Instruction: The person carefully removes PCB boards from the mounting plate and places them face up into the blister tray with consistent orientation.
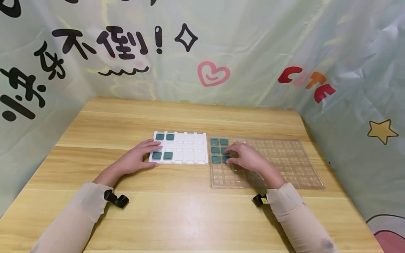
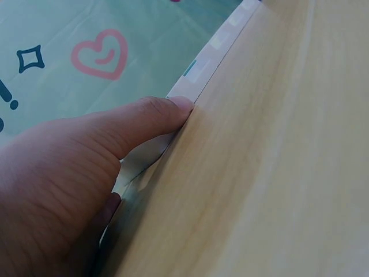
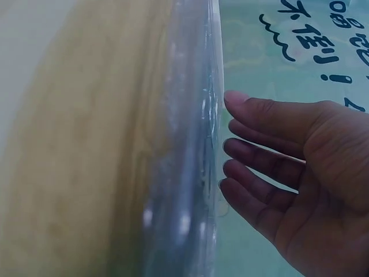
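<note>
At the left end of a white compartmented tray (image 1: 190,163), my left hand (image 1: 137,158) rests its fingers on the edge. Its thumb (image 2: 153,118) touches the tray's front side. Green square chips (image 1: 168,155) sit in that tray's left pockets, two in the back row and two in the front. My right hand (image 1: 246,156) is over a clear plastic tray (image 1: 272,154), its fingertips beside green chips (image 1: 216,150) at the left end. Those chips lie in two columns, the right one partly hidden. Its fingers (image 3: 259,158) are loosely bent, thumb and fingertips apart.
Both trays lie side by side on a wooden table (image 1: 177,211). A printed cloth (image 1: 253,42) hangs behind and at the sides. A black wrist device (image 1: 116,199) sits by the left cuff, another (image 1: 259,200) by the right.
</note>
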### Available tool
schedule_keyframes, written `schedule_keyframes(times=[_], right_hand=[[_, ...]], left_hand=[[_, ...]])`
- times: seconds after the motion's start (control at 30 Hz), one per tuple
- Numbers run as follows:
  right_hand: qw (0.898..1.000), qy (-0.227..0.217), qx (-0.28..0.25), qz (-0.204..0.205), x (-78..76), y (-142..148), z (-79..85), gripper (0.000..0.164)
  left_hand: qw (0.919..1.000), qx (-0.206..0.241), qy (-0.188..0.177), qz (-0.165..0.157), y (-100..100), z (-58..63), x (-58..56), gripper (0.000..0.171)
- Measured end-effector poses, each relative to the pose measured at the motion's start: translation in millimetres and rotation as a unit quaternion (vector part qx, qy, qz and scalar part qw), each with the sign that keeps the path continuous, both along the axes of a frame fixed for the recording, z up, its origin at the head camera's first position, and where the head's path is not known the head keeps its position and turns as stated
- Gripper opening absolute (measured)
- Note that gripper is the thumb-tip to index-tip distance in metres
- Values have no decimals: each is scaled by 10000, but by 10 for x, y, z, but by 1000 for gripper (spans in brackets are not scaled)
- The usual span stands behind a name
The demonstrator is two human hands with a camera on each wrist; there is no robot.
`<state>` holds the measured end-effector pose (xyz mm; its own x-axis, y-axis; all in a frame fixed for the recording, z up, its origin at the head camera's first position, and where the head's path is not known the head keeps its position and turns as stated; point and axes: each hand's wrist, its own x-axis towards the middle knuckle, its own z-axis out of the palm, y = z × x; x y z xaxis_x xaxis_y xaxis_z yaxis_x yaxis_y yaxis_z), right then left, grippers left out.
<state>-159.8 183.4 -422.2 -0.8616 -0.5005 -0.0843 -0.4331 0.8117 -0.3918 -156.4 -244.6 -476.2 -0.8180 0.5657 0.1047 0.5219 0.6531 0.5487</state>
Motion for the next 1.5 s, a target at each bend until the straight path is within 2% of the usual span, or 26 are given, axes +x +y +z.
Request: schedule_keyframes(times=[0.13, 0.33, 0.6, 0.97, 1.23, 1.5], right_hand=[[9998, 109, 21, 139, -24, -63, 63, 40], [9998, 22, 63, 208, -62, -241, 145, 41], [9981, 93, 142, 584, -96, -494, 145, 38], [9970, 42, -54, 774, -154, -777, 178, 41], [9971, 128, -138, 736, -204, -928, 141, 57], [9949, 305, -193, 938, -259, -1084, 84, 73]], left_hand=[[10000, -8, 2, 11, -12, -8, -6, 67], [10000, 26, 17, 20, -19, -18, -8, 67], [10000, 42, 15, -9, 5, -12, 6, 67], [10000, 64, -6, -1, 4, -14, 11, 66], [10000, 65, 2, 11, 4, -16, 8, 67], [10000, 95, -19, 9, -3, -22, 8, 67]])
